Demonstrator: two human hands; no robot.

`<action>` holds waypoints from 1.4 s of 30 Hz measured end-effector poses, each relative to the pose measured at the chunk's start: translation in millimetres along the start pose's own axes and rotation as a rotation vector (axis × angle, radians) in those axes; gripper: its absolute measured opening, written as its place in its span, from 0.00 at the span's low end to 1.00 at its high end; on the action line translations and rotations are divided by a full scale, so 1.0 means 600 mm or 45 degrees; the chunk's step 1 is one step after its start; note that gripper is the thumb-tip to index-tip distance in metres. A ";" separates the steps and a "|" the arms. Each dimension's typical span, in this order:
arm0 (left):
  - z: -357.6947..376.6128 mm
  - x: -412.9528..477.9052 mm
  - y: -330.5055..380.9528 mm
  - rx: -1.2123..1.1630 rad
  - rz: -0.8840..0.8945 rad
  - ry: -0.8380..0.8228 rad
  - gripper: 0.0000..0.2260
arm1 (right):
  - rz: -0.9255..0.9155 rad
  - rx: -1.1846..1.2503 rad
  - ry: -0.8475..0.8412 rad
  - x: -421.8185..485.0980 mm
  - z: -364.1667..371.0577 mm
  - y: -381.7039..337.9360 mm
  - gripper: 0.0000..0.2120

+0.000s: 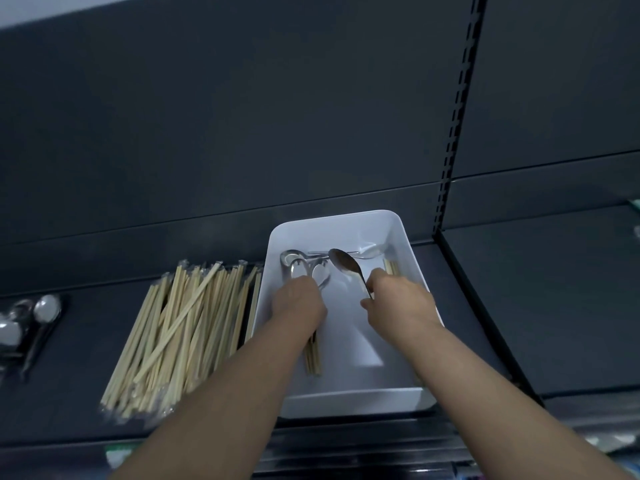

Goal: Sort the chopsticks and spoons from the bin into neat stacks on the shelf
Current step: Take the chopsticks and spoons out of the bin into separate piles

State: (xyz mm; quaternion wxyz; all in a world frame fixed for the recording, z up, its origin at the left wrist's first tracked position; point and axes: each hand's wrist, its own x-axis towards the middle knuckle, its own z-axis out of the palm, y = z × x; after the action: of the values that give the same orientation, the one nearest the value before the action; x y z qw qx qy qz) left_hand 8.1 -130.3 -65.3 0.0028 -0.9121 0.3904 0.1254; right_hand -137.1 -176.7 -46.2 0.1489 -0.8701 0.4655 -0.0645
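Note:
A white plastic bin [408, 247] stands on the dark shelf [83, 403]. Inside the bin, my left hand [299, 304] grips several metal spoons [301, 268] whose bowls fan out beyond the knuckles. A few wrapped chopsticks [313, 358] lie under its wrist. My right hand [398, 299] pinches the handle of one spoon [344, 263], bowl raised and pointing back left. Another spoon [367, 251] lies at the bin's far end, and a few chopsticks [391, 266] show beside my right hand.
A wide pile of wrapped wooden chopsticks [183, 327] lies on the shelf left of the bin, touching its side. Further left sits a blurred group of metal spoons [31, 323]. A slotted upright [453, 116] divides the shelf's back panel on the right.

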 end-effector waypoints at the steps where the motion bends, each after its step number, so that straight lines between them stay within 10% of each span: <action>1: -0.001 -0.002 0.000 0.004 0.011 0.004 0.12 | -0.007 0.010 0.001 0.000 0.003 0.001 0.12; 16: -0.093 -0.041 -0.120 -1.059 -0.086 0.257 0.13 | -0.171 0.181 0.118 0.018 -0.041 -0.102 0.11; 29: -0.068 -0.069 -0.553 -1.222 -0.483 0.321 0.14 | -0.495 0.279 -0.212 -0.004 0.111 -0.499 0.08; 42: -0.088 -0.006 -0.956 -1.015 -0.681 0.297 0.18 | -0.327 0.158 -0.382 0.030 0.309 -0.852 0.07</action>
State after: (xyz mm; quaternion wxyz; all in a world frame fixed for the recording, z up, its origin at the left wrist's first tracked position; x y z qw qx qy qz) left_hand 426.5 265.5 -66.9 -0.3580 -0.9184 0.0619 0.1569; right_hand 323.6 112.2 -58.9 0.2605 -0.9113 0.3183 0.0187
